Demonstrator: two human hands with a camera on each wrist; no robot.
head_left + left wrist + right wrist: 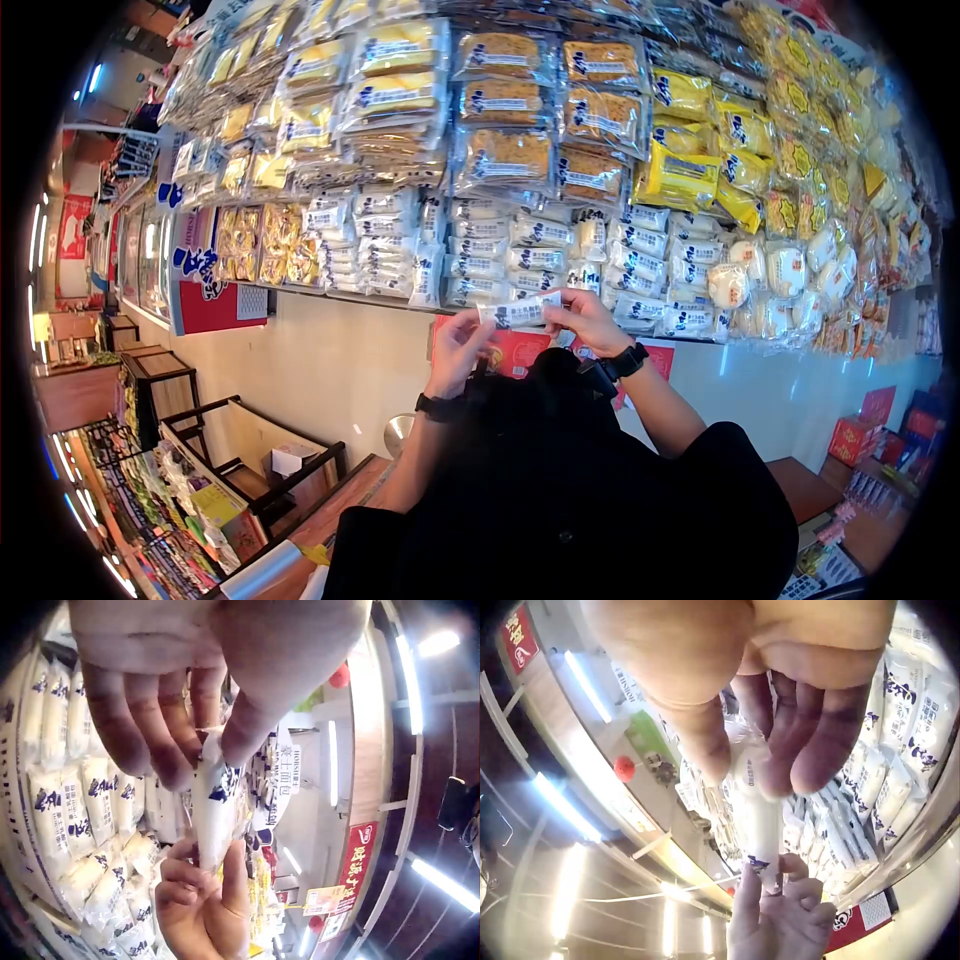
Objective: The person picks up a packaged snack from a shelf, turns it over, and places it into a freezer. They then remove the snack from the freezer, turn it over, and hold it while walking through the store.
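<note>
A small white packaged bread roll (519, 312) with dark blue lettering is held level between both hands, just in front of the display's near edge. The left hand (457, 350) pinches one end between thumb and fingers. At the other end, the right hand (588, 322) grips it the same way. In the left wrist view the white packet (214, 806) stretches between the near left hand and the right hand (206, 919) beyond. From the right wrist, the packet's (761, 814) wrapper looks clear at one end, with the left hand (776, 919) at its far end.
Behind the hands lie rows of similar white packets (540, 258). Farther back are brown packaged slices (505, 155), yellow packets (680, 178) and round white packaged buns (728, 285). A red sign (215, 308) stands at the display's left; a black-framed rack (250, 455) is lower left.
</note>
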